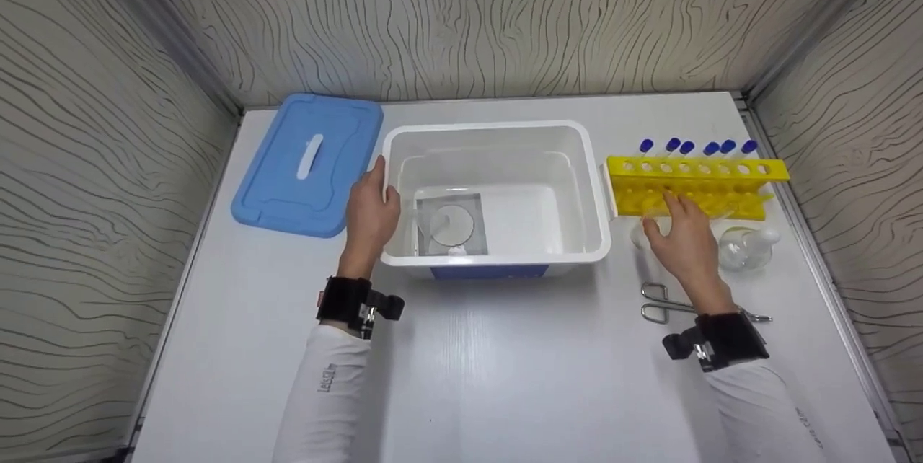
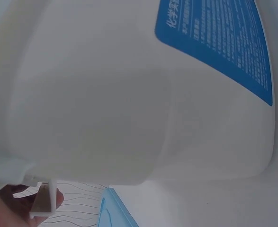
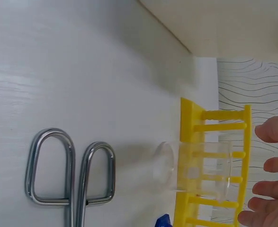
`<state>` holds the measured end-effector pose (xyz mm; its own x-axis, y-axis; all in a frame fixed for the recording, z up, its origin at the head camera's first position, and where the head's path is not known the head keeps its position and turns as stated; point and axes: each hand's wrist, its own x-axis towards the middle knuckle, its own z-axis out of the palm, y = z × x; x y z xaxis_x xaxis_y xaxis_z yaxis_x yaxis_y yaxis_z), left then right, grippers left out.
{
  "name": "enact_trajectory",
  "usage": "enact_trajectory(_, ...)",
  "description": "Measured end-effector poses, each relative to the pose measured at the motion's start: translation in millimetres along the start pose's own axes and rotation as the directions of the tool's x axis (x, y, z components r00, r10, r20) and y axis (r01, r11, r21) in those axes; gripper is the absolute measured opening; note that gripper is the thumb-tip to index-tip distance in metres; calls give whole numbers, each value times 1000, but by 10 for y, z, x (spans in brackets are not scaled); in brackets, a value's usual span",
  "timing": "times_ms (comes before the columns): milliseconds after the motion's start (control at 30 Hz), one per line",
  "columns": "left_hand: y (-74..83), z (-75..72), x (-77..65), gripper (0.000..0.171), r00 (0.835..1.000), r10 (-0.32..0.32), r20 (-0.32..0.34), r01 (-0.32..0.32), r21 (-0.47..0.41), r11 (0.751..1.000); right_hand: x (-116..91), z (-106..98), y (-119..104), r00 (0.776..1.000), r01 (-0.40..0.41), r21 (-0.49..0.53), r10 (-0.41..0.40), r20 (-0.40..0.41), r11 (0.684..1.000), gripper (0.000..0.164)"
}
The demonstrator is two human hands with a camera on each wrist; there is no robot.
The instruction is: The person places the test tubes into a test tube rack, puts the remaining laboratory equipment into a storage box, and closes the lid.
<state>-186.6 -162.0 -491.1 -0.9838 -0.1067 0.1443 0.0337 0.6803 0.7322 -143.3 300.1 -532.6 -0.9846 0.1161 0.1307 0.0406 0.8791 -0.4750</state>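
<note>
My left hand (image 1: 371, 214) grips the left side of a white plastic box (image 1: 497, 259). In the left wrist view its fingers (image 2: 15, 208) curl around the box's white side handle (image 2: 45, 201). Inside the box, at the left, lies a grey square wire gauze (image 1: 472, 205) with a white round centre. A clear object, hard to make out, is on it. My right hand (image 1: 685, 243) reaches over a clear beaker (image 3: 200, 170) in front of the yellow test tube rack (image 1: 692, 169). Its fingers (image 3: 271, 189) are spread, above the beaker and apart from it.
A blue lid (image 1: 277, 182) with a white handle lies left of the box. Several blue-capped test tubes (image 1: 687, 148) stand at the rack. Right of my right hand is a clear glass bottle (image 1: 746, 250) with a white cap. Metal tongs (image 1: 656, 315) lie under the right wrist.
</note>
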Motion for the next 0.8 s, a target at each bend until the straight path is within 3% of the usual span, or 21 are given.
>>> enact_trajectory(300,-3,-21,-9,55,1000,-1,4,1,38,999,56,134,96,985,-74,-38,79,155,997,70)
enact_trajectory(800,-12,-3,2,56,1000,0,12,0,18,1000,129,39,34,977,-33,-137,61,204,990,60)
